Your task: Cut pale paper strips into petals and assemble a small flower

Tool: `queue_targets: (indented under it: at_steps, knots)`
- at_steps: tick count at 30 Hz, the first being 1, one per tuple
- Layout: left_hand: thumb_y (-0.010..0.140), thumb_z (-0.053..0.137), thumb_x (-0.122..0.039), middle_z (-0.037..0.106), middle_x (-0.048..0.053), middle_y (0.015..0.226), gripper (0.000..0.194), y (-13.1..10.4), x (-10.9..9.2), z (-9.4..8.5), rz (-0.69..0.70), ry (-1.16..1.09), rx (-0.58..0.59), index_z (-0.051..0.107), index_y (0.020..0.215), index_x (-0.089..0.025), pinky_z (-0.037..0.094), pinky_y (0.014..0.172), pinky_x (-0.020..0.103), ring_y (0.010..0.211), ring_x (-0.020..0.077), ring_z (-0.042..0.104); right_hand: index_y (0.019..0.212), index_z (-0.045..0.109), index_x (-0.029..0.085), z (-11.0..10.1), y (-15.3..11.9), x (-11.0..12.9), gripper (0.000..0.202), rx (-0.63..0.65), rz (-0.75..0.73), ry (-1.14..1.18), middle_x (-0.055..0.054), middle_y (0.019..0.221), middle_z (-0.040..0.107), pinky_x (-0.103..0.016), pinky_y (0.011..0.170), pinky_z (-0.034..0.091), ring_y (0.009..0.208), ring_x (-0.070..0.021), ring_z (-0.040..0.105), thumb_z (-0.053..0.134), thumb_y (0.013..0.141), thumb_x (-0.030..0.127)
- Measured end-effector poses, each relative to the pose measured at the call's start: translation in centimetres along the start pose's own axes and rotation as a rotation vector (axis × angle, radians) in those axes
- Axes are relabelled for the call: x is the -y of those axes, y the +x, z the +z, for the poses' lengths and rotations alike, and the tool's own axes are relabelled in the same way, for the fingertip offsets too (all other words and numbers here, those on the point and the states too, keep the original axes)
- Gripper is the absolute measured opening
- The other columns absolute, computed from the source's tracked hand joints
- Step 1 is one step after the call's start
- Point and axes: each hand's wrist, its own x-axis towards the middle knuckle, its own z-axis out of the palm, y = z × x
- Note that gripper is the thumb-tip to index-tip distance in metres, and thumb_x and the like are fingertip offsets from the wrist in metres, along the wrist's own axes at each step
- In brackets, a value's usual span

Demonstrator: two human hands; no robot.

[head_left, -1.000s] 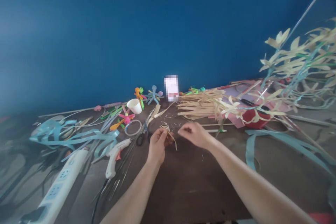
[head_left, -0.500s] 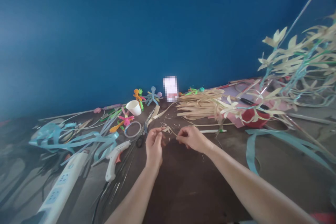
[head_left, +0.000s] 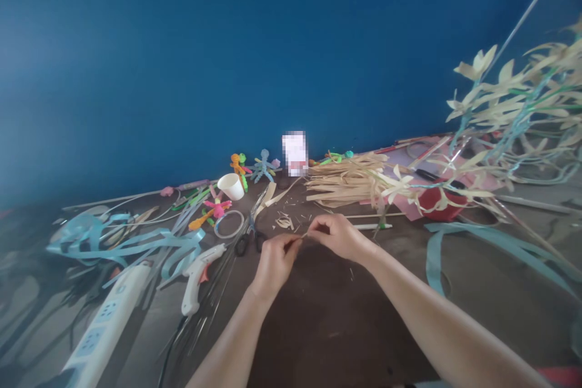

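Over the dark table, my left hand and my right hand are close together, fingertips nearly meeting. A small thin straw-coloured strip runs between them, pinched at either end. Just beyond lie pale cut scraps. Scissors with dark handles rest to the left of my left hand, beside a clear ring. A bundle of flat tan strips lies behind my right hand.
At left are a white glue gun, a power strip and blue ribbon. A white cup stands near the wall. Pale flowers rise at right, above a red object.
My left hand has moved right and slightly down to meet my right hand, and its fingers have closed on the strip. The scraps and scissor handles are now less covered.
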Motion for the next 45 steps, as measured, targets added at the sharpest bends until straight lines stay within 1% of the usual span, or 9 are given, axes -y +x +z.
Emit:
queue_targets:
  at_steps: [3,6,9,15,18,23,30,36,45]
  knots:
    - [0.065,0.058,-0.032,0.057,0.001,0.051,0.018,0.1,0.5,0.1,-0.171,-0.159,0.101,0.063,0.064,-0.015,0.033,0.04,0.019,0.04,0.0088,0.046,0.071,0.06,0.017,-0.1,0.1,0.0,0.015,-0.04,-0.009,-0.002,0.002,0.059,0.056,-0.02,0.052,0.035,0.054,-0.0097,0.048,0.048,0.075,0.026]
    - [0.065,0.06,-0.031,0.057,0.0,0.056,0.019,0.2,0.8,0.2,-0.313,-0.468,0.163,0.061,0.071,-0.014,0.031,0.039,0.016,0.041,0.0053,0.046,0.074,0.059,0.017,0.1,0.2,0.1,0.015,-0.077,-0.04,-0.028,0.0,0.067,0.059,-0.022,0.059,0.036,0.061,-0.0113,0.051,0.046,0.077,0.023]
    - [0.063,0.063,-0.03,0.056,-0.001,0.057,0.021,0.3,1.0,0.4,-0.392,-0.671,0.102,0.059,0.077,-0.014,0.032,0.04,0.014,0.043,0.0039,0.047,0.072,0.059,0.017,0.5,0.1,0.2,0.013,-0.094,-0.073,-0.093,-0.001,0.066,0.058,-0.022,0.058,0.036,0.061,-0.0116,0.05,0.047,0.076,0.02]
    - [0.06,0.066,-0.03,0.057,-0.001,0.057,0.026,0.4,1.4,0.8,-0.375,-0.738,0.023,0.06,0.079,-0.014,0.034,0.04,0.014,0.044,0.0038,0.048,0.065,0.055,0.017,1.2,-0.4,0.6,0.011,-0.065,-0.162,-0.227,0.0,0.06,0.054,-0.022,0.055,0.032,0.057,-0.0106,0.047,0.05,0.074,0.015]
    - [0.061,0.065,-0.031,0.057,0.0,0.057,0.028,0.5,1.7,0.9,-0.328,-0.661,0.007,0.061,0.082,-0.013,0.034,0.039,0.015,0.043,0.0046,0.047,0.068,0.055,0.017,1.2,-0.6,0.9,0.012,-0.02,-0.234,-0.274,-0.002,0.066,0.055,-0.022,0.059,0.033,0.062,-0.0115,0.049,0.047,0.075,0.012]
    - [0.066,0.059,-0.032,0.06,0.002,0.059,0.028,0.4,1.8,1.0,-0.123,-0.284,-0.037,0.063,0.086,-0.013,0.039,0.043,0.021,0.045,0.0092,0.05,0.069,0.052,0.017,0.8,-0.9,1.3,0.012,0.0,-0.266,-0.352,-0.002,0.068,0.053,-0.023,0.06,0.033,0.065,-0.0122,0.049,0.045,0.078,0.015]
    - [0.07,0.053,-0.026,0.06,0.001,0.059,0.019,-0.1,1.5,0.8,0.041,0.022,0.04,0.064,0.082,-0.018,0.041,0.051,0.021,0.052,0.0124,0.054,0.072,0.052,0.017,0.6,-0.9,1.3,0.011,0.02,-0.281,-0.381,-0.003,0.072,0.052,-0.023,0.061,0.034,0.068,-0.0125,0.049,0.044,0.079,0.016]
    - [0.069,0.053,-0.028,0.059,0.001,0.058,0.016,-0.1,1.7,0.9,-0.02,-0.008,0.135,0.062,0.074,-0.016,0.041,0.048,0.02,0.051,0.0115,0.054,0.072,0.054,0.017,0.8,-0.7,1.1,0.007,-0.005,-0.251,-0.219,-0.001,0.072,0.054,-0.021,0.061,0.035,0.067,-0.0112,0.049,0.049,0.076,0.015]
    - [0.067,0.054,-0.033,0.056,0.0,0.056,0.02,0.2,2.7,1.1,-0.109,-0.069,0.077,0.058,0.069,-0.013,0.044,0.045,0.02,0.051,0.0112,0.052,0.073,0.059,0.017,1.3,-0.3,0.8,0.012,0.012,-0.077,-0.035,0.0,0.068,0.06,-0.02,0.059,0.037,0.064,-0.0109,0.053,0.048,0.075,0.017]
